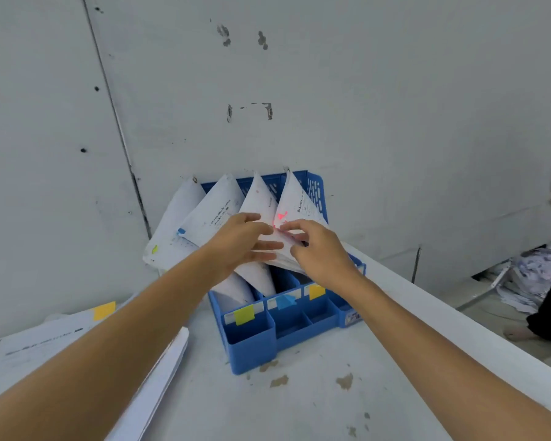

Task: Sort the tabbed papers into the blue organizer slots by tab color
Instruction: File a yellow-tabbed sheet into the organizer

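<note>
- Your left hand (242, 241) pressed flat, fingers spread, on the papers (257, 202) leaning in the organizer (252, 348), likely holding them back.
- Your right hand (320, 253) pinched the pink-tabbed sheets (301, 203) over the rightmost slot, probably to seat them.

A stained white table (303, 409) stands against a scuffed grey wall (379, 90).

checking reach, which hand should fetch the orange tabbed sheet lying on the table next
Left, probably: the orange tabbed sheet lies on the side of the left hand, while the right hand holds the red tabbed paper in the organizer.
</note>
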